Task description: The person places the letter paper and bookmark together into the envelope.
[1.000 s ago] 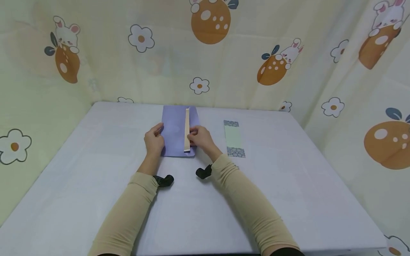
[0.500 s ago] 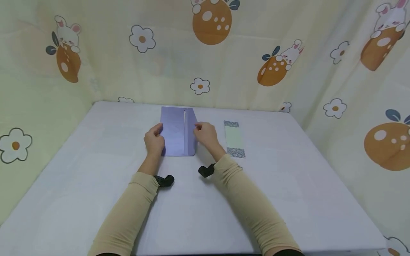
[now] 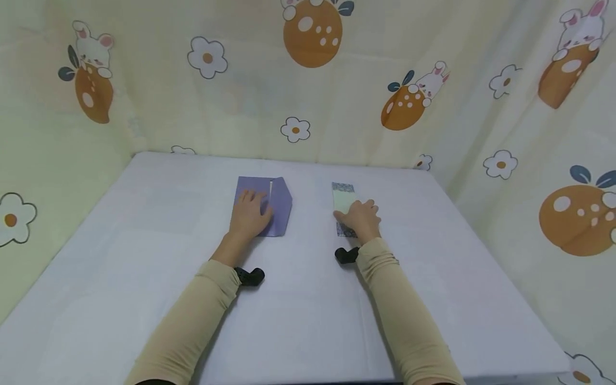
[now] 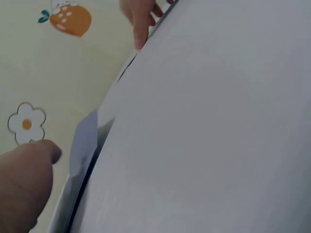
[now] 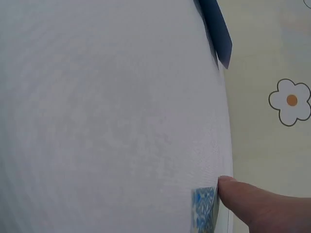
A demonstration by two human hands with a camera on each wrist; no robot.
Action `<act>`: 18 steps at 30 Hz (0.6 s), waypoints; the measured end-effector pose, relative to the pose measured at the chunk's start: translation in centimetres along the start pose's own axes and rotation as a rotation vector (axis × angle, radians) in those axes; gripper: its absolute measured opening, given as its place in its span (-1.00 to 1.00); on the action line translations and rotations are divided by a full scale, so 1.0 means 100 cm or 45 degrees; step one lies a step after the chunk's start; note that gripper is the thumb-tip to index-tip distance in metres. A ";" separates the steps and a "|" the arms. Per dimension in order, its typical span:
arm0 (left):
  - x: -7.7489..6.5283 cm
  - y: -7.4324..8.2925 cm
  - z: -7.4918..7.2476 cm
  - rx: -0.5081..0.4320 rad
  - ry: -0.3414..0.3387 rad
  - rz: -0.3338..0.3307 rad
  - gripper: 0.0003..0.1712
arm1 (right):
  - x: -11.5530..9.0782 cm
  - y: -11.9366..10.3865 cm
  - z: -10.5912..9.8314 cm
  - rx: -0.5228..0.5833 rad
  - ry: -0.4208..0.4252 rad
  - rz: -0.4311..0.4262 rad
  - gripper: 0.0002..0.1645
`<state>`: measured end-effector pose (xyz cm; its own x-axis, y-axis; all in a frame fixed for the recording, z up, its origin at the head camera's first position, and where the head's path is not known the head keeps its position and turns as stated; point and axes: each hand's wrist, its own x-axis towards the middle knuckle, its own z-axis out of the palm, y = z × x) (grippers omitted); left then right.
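Purple envelope [image 3: 281,207] lies partly hidden beneath left fingers [image 3: 251,198].

One of the fingers [image 5: 265,206] at the edge of a blue-patterned strip [image 5: 203,208], dark blue flap [image 5: 218,36] well apart

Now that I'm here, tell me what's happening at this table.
A person is working with two paper items on the table. Their left hand rests on the purple envelope, whose flap is open, raised off the table. Their right hand reaches over the green card, thumb at its edge; whether it grips the card is unclear.
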<state>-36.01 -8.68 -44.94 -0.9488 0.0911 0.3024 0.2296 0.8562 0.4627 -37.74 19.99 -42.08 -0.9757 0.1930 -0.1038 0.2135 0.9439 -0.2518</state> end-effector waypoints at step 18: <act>-0.001 0.010 -0.001 0.186 -0.134 -0.071 -0.37 | 0.004 0.009 -0.009 0.352 -0.064 0.079 -0.15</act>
<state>-35.62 -7.88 -44.40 -0.9785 0.0876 0.1869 0.1494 0.9254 0.3484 -37.96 21.21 -41.47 -0.9581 0.2284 -0.1729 0.2850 0.8205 -0.4955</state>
